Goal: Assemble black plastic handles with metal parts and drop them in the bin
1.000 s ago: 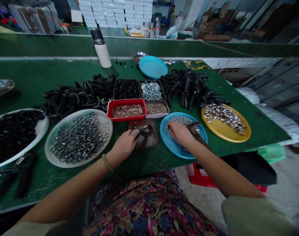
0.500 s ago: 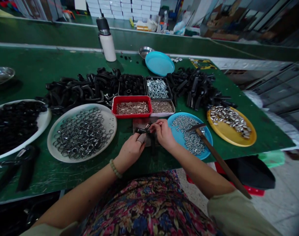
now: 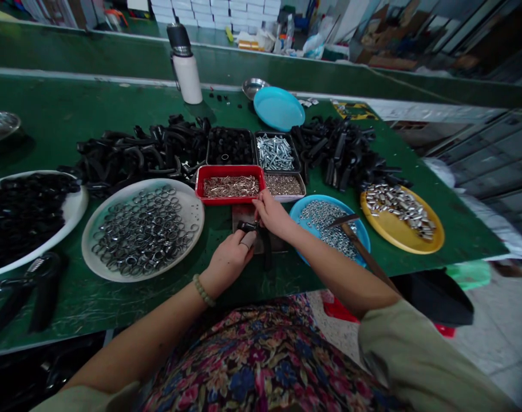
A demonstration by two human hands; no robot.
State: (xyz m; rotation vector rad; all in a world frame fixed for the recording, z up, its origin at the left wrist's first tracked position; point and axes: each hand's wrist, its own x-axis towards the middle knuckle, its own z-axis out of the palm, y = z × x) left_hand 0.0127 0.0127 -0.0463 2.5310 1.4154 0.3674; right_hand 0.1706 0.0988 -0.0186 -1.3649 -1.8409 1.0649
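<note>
My left hand (image 3: 230,258) is closed round a black handle part (image 3: 246,226) with a small metal piece at its upper end. It rests over a flat metal plate (image 3: 279,242) on the table. Just above that part, my right hand (image 3: 275,214) is pinched, its fingertips close to the front edge of a red tray (image 3: 200,186) of thin metal pins. What the right fingertips hold is too small to make out. A dark strip-shaped piece (image 3: 267,252) hangs below the handle part.
A white tray of metal rings (image 3: 89,252) lies left. On the right are a blue tray of nuts (image 3: 366,240), with a hammer (image 3: 351,234) across it, and a yellow tray of metal sleeves (image 3: 437,243). Black handles (image 3: 338,149) are heaped behind. A bottle (image 3: 187,77) stands farther back.
My right hand has moved up and slightly left, away from the metal end of the handle part toward the red tray. My left hand keeps its hold in nearly the same spot.
</note>
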